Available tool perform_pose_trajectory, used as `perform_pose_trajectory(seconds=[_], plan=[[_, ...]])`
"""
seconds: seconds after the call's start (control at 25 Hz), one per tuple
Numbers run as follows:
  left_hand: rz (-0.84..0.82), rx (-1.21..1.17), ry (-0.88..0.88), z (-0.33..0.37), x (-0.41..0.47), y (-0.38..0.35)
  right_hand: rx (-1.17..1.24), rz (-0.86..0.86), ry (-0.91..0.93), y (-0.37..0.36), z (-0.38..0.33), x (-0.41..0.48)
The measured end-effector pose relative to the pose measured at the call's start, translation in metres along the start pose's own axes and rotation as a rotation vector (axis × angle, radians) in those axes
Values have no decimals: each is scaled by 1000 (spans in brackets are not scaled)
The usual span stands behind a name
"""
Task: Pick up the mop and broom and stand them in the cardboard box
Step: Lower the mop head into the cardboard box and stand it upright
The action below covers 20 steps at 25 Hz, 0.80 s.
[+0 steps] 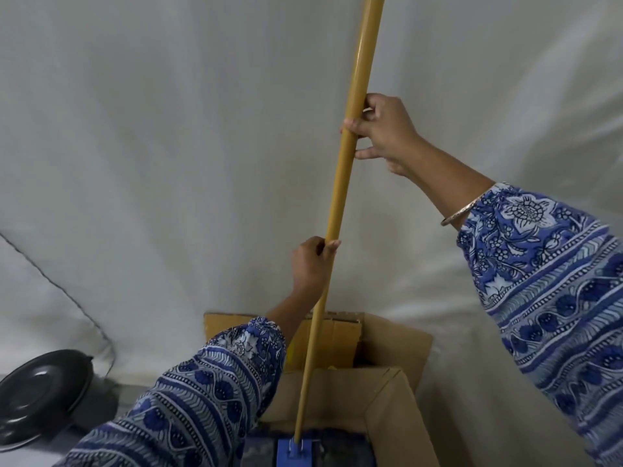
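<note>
Mop pole [347, 183] in curled fingers [354, 124]

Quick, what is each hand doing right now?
Left hand: closed around the yellow mop handle, low down.
Right hand: fingers closed on the same handle, higher up.

One mop [340, 210], one cardboard box [381, 392], two hands [387, 129].

My one camera sits on my head, wide-angle, facing forward and down; it looks close over my forearms, the cardboard box [387, 392] at six o'clock, the white cloth wall [168, 129] filling twelve.
</note>
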<state>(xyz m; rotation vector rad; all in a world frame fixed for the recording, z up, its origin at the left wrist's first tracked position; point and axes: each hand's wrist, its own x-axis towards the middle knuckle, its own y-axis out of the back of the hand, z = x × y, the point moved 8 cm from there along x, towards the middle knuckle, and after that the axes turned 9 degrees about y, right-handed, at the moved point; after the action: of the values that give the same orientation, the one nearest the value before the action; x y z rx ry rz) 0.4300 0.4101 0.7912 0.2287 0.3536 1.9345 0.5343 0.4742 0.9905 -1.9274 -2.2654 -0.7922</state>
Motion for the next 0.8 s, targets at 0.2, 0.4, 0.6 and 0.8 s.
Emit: perform_pose_trajectory(seconds=[0.2,0.4,0.6,0.8], plan=[[45,-42,10,12,4,19,-27,-49,76,-11,-24,12],[31,-36,-15,17,19,31,-44,-38,99,-18,-39,23],[-29,-35,14,1,19,26,-46,-5,27,-27,-17,21],[-67,-92,12,7,22,23,-67,59,35,-18,-23,23]])
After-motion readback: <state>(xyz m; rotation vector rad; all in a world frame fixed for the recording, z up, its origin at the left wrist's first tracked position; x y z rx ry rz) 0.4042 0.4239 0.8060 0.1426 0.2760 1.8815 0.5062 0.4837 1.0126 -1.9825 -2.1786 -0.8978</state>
